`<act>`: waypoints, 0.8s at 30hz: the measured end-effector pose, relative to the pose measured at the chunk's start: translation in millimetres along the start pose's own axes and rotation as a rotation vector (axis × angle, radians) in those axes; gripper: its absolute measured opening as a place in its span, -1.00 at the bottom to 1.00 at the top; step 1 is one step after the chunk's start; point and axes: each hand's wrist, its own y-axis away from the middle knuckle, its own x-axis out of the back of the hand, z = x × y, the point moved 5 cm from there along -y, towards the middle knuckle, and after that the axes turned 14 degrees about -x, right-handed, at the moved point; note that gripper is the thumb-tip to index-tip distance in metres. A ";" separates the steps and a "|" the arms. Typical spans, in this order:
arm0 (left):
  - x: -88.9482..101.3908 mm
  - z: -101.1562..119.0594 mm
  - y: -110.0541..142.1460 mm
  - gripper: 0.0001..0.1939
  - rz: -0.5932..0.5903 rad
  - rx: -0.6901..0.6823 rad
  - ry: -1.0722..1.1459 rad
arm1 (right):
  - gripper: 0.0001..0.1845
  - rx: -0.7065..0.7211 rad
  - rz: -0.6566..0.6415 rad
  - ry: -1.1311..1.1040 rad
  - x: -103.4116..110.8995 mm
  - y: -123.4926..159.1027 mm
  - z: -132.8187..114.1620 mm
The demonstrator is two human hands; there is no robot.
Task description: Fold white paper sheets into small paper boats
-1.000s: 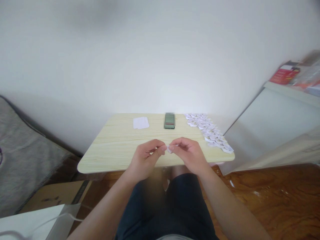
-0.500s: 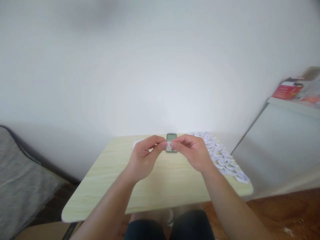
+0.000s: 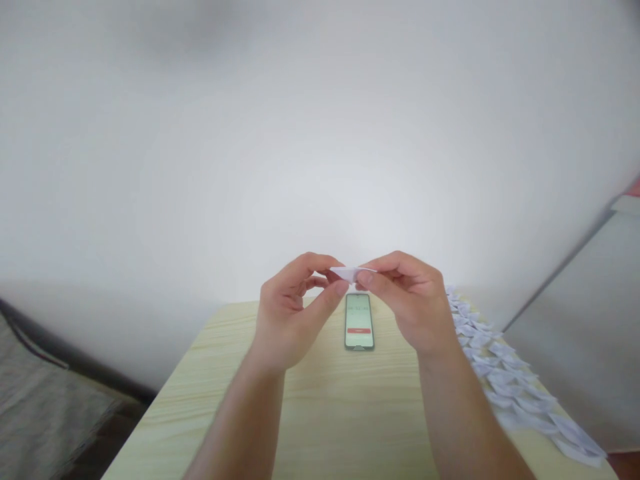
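A small folded piece of white paper (image 3: 346, 273) is held up between both hands, above the far part of the table. My left hand (image 3: 295, 310) pinches its left end between thumb and fingers. On the other end, my right hand (image 3: 413, 297) grips the paper with the thumb in front and the index finger along the top edge. Just below the fingertips a phone (image 3: 359, 321) lies on the table, its lit screen showing blurred digits and a red button. The fingers hide part of the paper.
Many folded white papers (image 3: 505, 373) lie in overlapping rows along the right edge of the pale wooden table (image 3: 320, 427). A white wall (image 3: 320, 133) rises behind it. To the right stands a white cabinet (image 3: 590, 320); grey fabric (image 3: 55, 413) is at the left.
My view has come closer to the table, so phone and paper rows look larger. Both hands have turned the paper, and more of its folded, pointed shape shows now.
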 end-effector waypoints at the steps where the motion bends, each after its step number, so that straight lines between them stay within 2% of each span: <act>1: -2.7 -5.3 -0.3 -0.87 -0.009 0.018 0.019 | -0.91 0.001 0.012 0.014 0.5 -2.1 2.4; 5: -5.1 -20.9 0.6 -0.91 -0.051 0.059 0.000 | -0.93 -0.019 0.018 0.052 -0.6 -7.4 10.5; 10: 2.8 -29.1 3.7 -0.91 -0.043 0.063 -0.162 | -0.86 -0.057 0.034 0.126 0.0 -9.6 18.1; 15: 5.5 -29.5 4.3 -0.92 -0.060 0.049 -0.327 | -0.86 -0.086 0.051 0.159 2.5 -11.8 22.1; 24: 3.2 -25.3 4.7 -0.89 -0.005 -0.035 -0.449 | -0.82 -0.183 0.001 0.019 1.0 -16.0 27.1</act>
